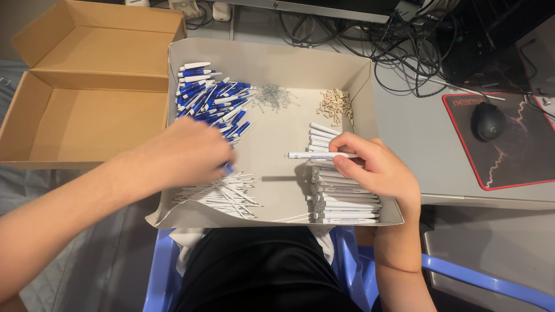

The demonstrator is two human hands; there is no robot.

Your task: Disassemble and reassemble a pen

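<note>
In the shallow cardboard tray [272, 60], the right hand [378, 167] pinches a white pen barrel [315, 155] above the stacked barrels [346, 202] along the right edge, while the left hand [188, 153] touches blue pen parts [211, 98] near the far-left corner.

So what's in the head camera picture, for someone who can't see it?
A right hand holds a white pen barrel over a shallow cardboard tray, while the left hand reaches toward blue pen parts. An empty brown box sits beside it.

We're at a home office desk — monitor base [324, 8], tangled cables [404, 46], 1 black mouse [488, 121] on its mouse pad [520, 167] — with a blue plastic chair [462, 277] below us.
</note>
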